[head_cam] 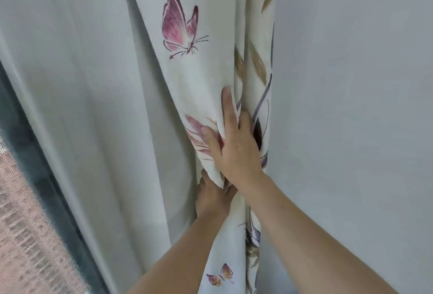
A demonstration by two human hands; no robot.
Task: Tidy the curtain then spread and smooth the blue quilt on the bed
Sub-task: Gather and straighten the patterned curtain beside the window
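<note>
Wall (351, 83): plain pale surface filling the right side, bare beside the curtain's right edge.
Lining (82, 83): plain grey-white fabric hanging in long folds left of the printed panel, taking up most of the left half.
Curtain (199, 71): cream cloth printed with pink butterflies and tan and purple leaves, gathered into a narrow vertical bunch between the lining and the wall; its left edge runs diagonally down to a fold at the hands.
Window (21, 211): dark frame and mesh screen in the lower left corner, just beside the lining's edge.
Right hand (234, 143): fingers spread and nearly straight, pressing flat on the bunched curtain, fingertips tucked at a fold; its grip is loose, clasping nothing.
Left hand (210, 193): below the right hand, partly hidden by the fold; its grip is curled round the gathered curtain.
</note>
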